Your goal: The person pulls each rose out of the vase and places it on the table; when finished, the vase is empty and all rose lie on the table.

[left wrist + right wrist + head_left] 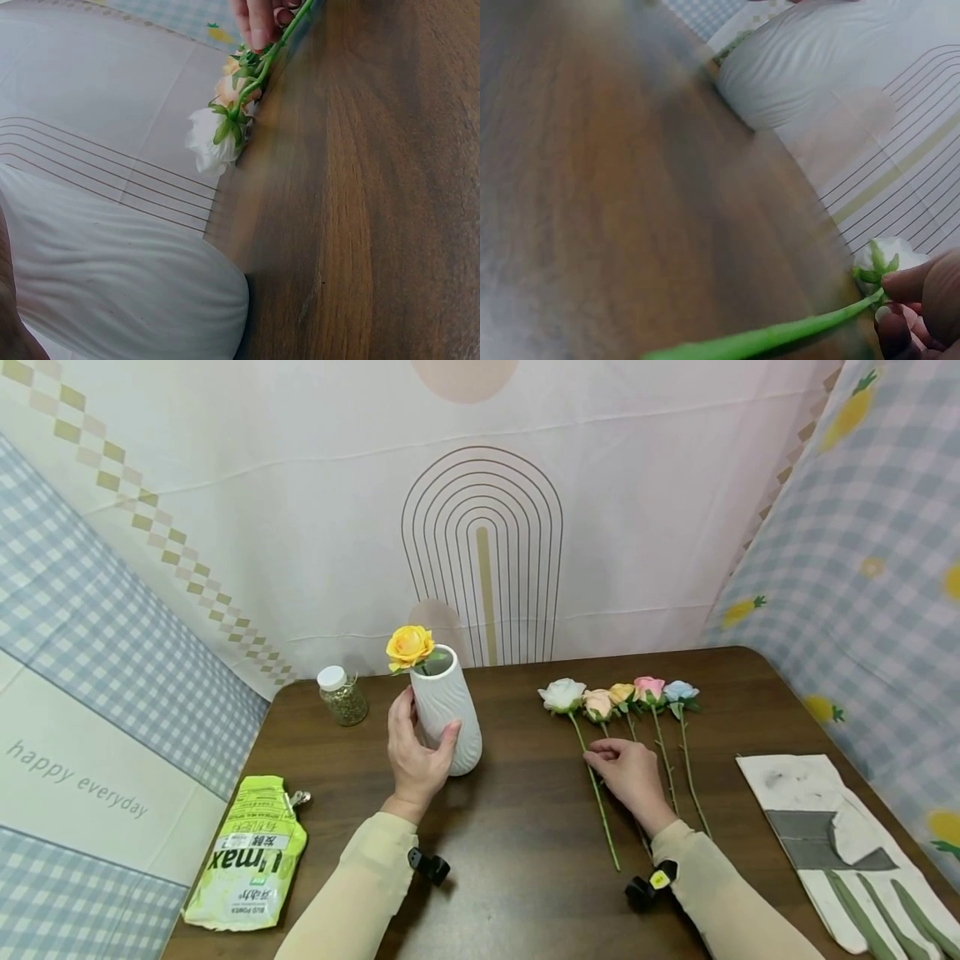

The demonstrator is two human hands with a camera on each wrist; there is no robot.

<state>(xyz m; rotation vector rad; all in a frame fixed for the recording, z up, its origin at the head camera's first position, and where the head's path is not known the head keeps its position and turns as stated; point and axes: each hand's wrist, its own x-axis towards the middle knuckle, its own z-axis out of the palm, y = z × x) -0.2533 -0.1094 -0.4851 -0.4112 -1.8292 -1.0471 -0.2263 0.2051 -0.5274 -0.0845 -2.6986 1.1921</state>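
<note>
A white ribbed vase stands on the brown table, with a yellow rose leaning out over its rim. Curled round the vase's left side, my left hand grips it, thumb across the front. To the right, my right hand pinches the green stem of a white rose between thumb and fingers. In the right wrist view, the fingertips close on that stem just below the bloom. Beside it lie a peach rose, a small yellow rose, a pink rose and a blue rose.
At the back left is a white-lidded jar of dried green bits. A green-yellow pouch with a metal clip lies at the left edge. White and grey gloves lie at the right edge. Patterned cloth hangs behind the table.
</note>
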